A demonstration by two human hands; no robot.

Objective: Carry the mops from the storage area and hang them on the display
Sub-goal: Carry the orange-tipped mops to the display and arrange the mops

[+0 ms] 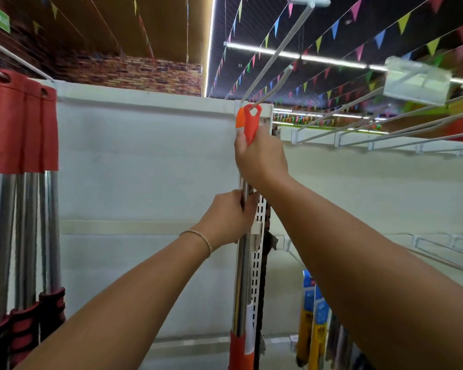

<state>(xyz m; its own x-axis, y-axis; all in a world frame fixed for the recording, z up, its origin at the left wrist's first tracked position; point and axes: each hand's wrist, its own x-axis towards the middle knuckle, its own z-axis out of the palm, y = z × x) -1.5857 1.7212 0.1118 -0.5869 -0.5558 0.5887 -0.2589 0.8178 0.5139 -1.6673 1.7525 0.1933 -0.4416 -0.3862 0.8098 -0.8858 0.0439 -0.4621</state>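
A mop with an orange handle cap (250, 121) and a steel shaft (241, 284) stands upright before the white display panel (145, 161). The loop of its cap sits at the tip of a long white display hook (273, 60). My right hand (259, 158) grips the mop just under the cap. Lower down, my left hand (230, 217) grips the steel shaft. A second orange cap (239, 117) shows just behind the first. Three red-capped mops (24, 124) hang from a hook at the far left.
More white wire hooks (358, 121) jut out at the upper right, one with a clear price holder (417, 81). A perforated upright (258, 263) runs down behind the shaft. Packaged goods in yellow and blue (313, 316) hang at the lower right.
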